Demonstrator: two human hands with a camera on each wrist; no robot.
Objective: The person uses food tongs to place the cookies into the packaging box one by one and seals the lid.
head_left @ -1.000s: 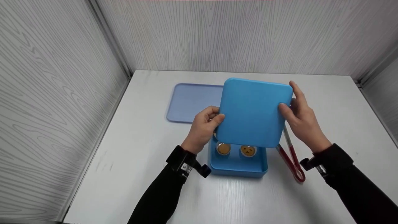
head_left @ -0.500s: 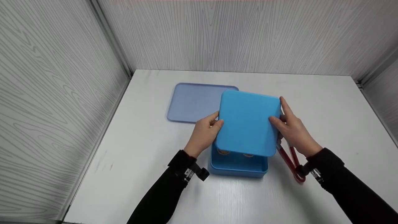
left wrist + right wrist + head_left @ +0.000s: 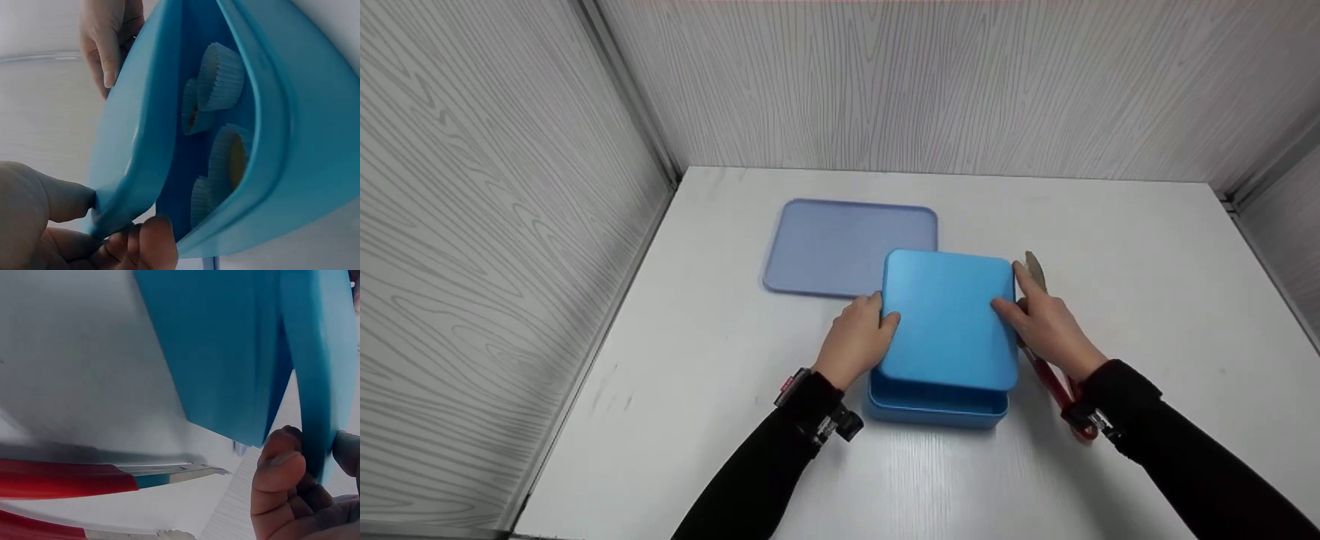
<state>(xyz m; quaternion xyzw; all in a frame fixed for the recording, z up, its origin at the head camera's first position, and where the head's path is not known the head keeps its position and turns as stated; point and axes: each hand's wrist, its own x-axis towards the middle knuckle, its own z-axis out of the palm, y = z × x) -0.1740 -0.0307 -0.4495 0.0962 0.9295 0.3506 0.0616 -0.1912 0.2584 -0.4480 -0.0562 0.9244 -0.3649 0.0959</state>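
Note:
A bright blue lid (image 3: 949, 319) lies tilted over the matching blue box (image 3: 937, 416) in the head view, its near edge short of the box's front wall. My left hand (image 3: 853, 339) grips the lid's left edge, thumb on top and fingers below. At the opposite edge my right hand (image 3: 1046, 330) pinches the lid, index finger along its far corner. Through the gap in the left wrist view, several pale paper baking cups (image 3: 222, 79) stand inside the box, one with a golden-brown filling (image 3: 237, 160). The lid hides them from the head view.
Red-handled tongs (image 3: 1046, 379) lie on the white table (image 3: 697, 360) right of the box, partly under my right hand and wrist. Behind the box, to the left, is a flat lavender-blue tray (image 3: 825, 244). Wood-patterned panels (image 3: 855, 90) enclose the table's back and sides.
Both hands have lowered the lid and brought it toward the box. The cups visible in the head view before are now covered. The right hand has moved left and down, overlapping the tongs.

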